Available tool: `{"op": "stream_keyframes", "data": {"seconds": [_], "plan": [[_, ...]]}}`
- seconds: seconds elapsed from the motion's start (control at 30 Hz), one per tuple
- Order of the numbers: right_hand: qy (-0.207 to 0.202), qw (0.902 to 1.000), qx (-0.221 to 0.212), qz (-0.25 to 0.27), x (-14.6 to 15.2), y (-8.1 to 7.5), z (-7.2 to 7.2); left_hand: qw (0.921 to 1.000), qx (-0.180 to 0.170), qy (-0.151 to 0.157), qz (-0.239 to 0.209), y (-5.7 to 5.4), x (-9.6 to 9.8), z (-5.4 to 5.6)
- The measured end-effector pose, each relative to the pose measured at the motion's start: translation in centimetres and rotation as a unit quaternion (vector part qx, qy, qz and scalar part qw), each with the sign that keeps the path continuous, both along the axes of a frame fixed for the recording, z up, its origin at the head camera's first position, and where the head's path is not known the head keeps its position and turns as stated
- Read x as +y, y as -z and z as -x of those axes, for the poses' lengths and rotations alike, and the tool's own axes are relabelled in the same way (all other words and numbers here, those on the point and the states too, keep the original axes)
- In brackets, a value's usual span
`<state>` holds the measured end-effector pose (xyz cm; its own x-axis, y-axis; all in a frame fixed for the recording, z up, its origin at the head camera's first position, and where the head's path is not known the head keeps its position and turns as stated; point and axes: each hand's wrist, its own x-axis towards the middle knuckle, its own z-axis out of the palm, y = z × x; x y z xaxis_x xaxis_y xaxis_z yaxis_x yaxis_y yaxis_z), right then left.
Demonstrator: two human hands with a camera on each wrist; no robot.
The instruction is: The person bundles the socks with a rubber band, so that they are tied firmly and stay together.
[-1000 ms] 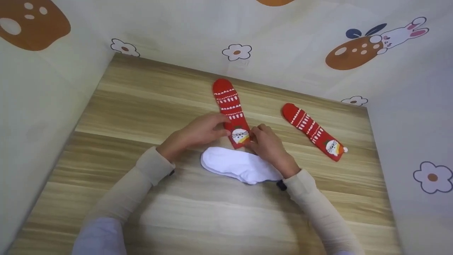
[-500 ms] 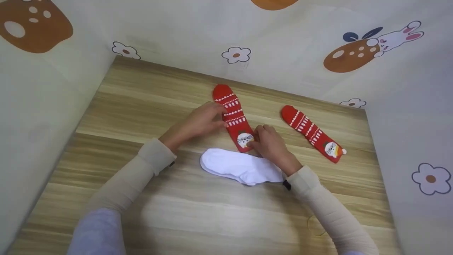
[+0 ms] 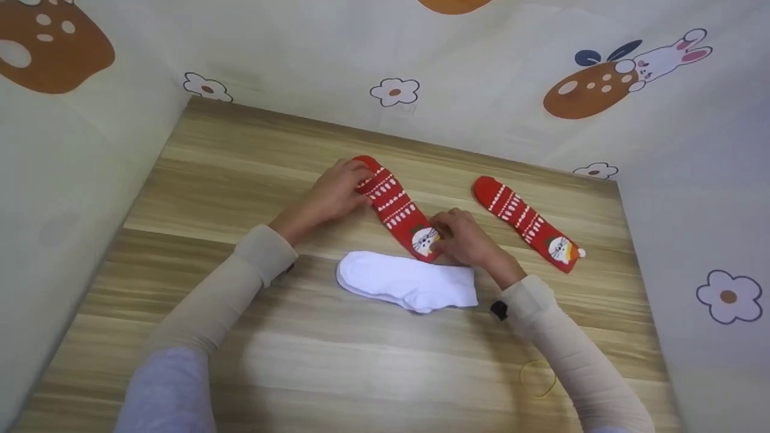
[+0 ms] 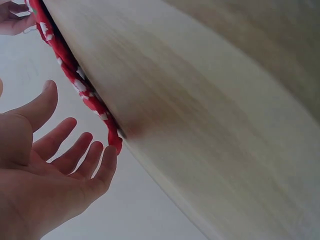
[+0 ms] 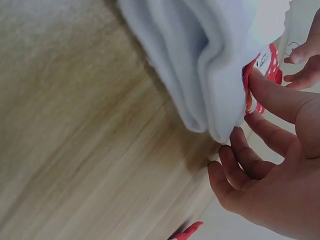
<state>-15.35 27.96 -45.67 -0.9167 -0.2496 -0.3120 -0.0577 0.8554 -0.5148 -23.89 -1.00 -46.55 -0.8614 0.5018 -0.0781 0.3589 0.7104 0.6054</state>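
Since the frame of a second ago several entries have altered; listed left to right.

Item: my left sleeve, pale, cuff turned back, the forearm slanting forward and inward.

Item: my left hand, moved from the leg of the first red sock up to its toe; fingers loose and unclenched, tips at the toe, thumb standing apart.

Item: first red sock, lying aslant on the wood-grained table, toe away from me, cuff nearer; more slanted than before; white knitted bands, cat face at the cuff.

Item: middle flower on the wall, a faint mark beneath it too small to read.

Item: pair of white socks, one upon the other, nearer me; cuff end now uncovered by my right hand.

Item: right hand, reaching inward, thumb and forefinger pinching the first red sock's cuff.

Item: second red sock, matching pattern and cat face, white pompom; unmoved.

Item: thin yellow loop, beside my right sleeve, more fully seen.
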Motion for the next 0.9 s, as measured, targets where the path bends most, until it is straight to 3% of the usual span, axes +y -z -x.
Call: {"op": "stream_keyframes", "data": {"seconds": [0.37, 0.9], "plan": [[-0.034, 0.9991, 0.004, 0.027, 0.9, -0.1, 0.2, 0.9994, -0.01, -0.031, 0.015, 0.7, -0.6, 1.0], [-0.022, 0.9995, -0.007, 0.021, 1.2, -0.1, 0.4, 0.9961, -0.04, -0.073, 0.03, 0.6, -0.8, 1.3]]}}
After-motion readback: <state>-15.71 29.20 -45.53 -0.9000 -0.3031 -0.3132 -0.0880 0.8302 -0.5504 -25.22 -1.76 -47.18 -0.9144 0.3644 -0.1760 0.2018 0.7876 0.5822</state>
